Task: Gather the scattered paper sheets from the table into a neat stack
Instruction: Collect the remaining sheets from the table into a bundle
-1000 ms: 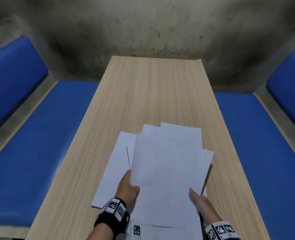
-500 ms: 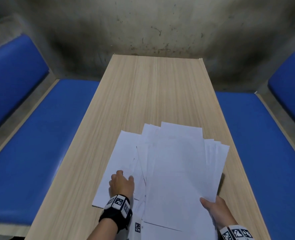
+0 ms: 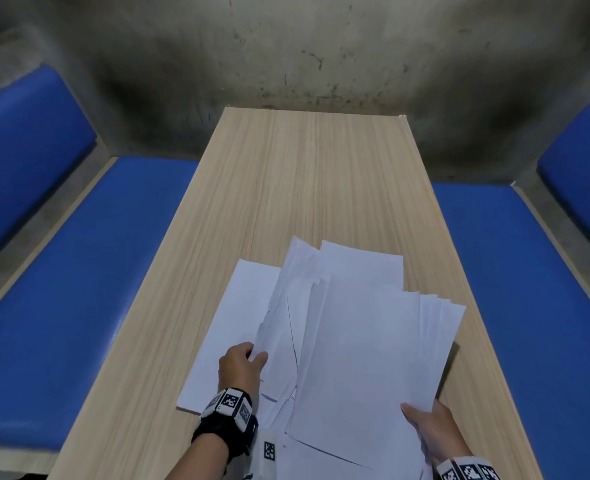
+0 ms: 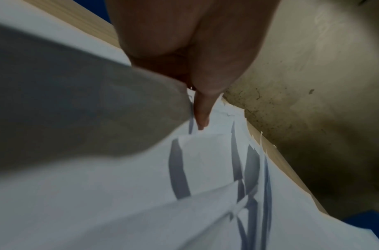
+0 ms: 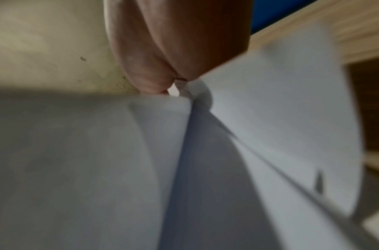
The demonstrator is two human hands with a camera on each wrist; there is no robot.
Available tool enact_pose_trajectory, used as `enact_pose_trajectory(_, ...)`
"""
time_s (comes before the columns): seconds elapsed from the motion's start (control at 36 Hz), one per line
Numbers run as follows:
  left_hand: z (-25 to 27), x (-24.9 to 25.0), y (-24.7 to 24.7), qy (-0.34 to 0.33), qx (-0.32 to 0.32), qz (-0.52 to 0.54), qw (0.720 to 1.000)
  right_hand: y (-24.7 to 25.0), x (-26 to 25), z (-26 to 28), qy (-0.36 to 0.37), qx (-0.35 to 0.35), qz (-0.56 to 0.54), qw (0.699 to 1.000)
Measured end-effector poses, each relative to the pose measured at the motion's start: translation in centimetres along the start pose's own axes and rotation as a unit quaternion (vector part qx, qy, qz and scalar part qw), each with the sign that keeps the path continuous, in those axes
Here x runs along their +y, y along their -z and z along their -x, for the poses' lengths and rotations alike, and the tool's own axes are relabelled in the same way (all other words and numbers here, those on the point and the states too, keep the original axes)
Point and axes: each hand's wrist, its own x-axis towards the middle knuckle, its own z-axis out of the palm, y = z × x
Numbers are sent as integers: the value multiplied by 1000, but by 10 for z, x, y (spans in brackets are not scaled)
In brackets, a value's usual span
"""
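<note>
Several white paper sheets (image 3: 362, 341) lie fanned and overlapping on the near half of the wooden table (image 3: 304, 174). My right hand (image 3: 428, 424) grips the near right corner of the top bundle, thumb on top, and that bundle sits slightly raised. My left hand (image 3: 243, 363) pinches the near edge of a few sheets on the left side, which curl up a little. One sheet (image 3: 231, 323) lies flat at the far left beneath them. In the left wrist view, my left hand (image 4: 197, 67) pinches paper (image 4: 141, 203). Up close my right hand (image 5: 162, 50) clasps sheets (image 5: 280, 118).
Blue padded benches (image 3: 78, 289) (image 3: 529, 289) run along both sides of the table. A stained concrete wall (image 3: 304, 46) closes the far end. Some sheets overhang the table's near edge, by a tagged card (image 3: 269, 450).
My right hand has slid its bundle to the right and nearer. My left hand let go of that bundle, dropped to the left sheets, and now lifts their edge.
</note>
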Motion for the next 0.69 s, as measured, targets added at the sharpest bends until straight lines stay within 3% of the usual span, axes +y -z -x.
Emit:
enact_pose_trajectory(0.25, -10, -8, 40, -33, 32, -46, 998, -1, 0, -3, -11, -5, -20, 1000)
enact_pose_trajectory(0.5, -37, -17, 68, 22, 48, -63, 997, -2, 1, -6, -7, -3, -15, 1000)
enact_pose_trajectory(0.69, -44, -15, 76, 38, 59, -164, 984, -3, -1, -5, -12, 0, -15, 1000)
